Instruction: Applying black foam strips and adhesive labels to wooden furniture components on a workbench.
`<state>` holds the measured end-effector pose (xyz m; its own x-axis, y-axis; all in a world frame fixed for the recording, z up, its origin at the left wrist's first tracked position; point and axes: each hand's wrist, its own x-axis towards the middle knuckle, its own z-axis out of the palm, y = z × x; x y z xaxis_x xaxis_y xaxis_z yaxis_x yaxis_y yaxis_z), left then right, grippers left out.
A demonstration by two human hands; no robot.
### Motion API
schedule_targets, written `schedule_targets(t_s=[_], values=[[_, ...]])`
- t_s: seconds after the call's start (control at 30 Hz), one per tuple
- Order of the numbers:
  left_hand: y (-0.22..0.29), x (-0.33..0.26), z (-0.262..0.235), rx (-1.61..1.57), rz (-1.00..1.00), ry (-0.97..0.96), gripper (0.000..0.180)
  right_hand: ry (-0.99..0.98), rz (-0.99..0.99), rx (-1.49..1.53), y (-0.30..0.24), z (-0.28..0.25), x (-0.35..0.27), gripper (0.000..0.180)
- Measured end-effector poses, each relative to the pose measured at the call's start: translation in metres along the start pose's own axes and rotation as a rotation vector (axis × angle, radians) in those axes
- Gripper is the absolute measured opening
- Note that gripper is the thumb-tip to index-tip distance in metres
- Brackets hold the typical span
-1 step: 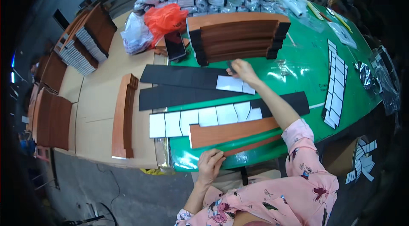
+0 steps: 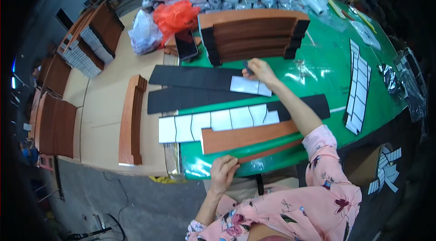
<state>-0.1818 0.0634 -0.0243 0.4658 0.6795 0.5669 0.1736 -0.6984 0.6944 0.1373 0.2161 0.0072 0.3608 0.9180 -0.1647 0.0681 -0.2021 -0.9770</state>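
My right hand is closed around a small dark piece, above the right end of a black strip. A white-backed section lies under that wrist. Close to the table's front edge, my left hand pinches the left end of a narrow reddish-brown strip. Between the hands lie a wide wood-coloured panel, a row of white backing pieces and a second black strip. My right forearm covers part of the panel and of another black strip.
A stack of curved brown panels stands at the back of the green table. Left of it are a phone and a red bag. White-backed strips lie at right. A box of offcuts stands below.
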Motion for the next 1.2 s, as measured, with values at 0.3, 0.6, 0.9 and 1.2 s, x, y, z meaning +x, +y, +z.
schedule_targets(t_s=[0.3, 0.6, 0.9, 1.2], values=[[-0.013, 0.025, -0.045, 0.086, -0.048, -0.075, 0.033, -0.19, 0.017, 0.186, -0.026, -0.069, -0.126, 0.033], [0.051, 0.046, 0.015, 0.514, 0.118, -0.216, 0.026, -0.033, 0.048, 0.061, 0.018, -0.13, -0.232, 0.031], [0.088, 0.074, 0.148, 0.167, 0.069, -0.276, 0.034, 0.049, -0.165, -0.36, 0.027, -0.143, -0.267, 0.021], [0.089, 0.072, 0.175, 0.164, -0.055, -0.345, 0.023, 0.141, -0.493, -0.753, 0.052, -0.142, -0.271, 0.02]])
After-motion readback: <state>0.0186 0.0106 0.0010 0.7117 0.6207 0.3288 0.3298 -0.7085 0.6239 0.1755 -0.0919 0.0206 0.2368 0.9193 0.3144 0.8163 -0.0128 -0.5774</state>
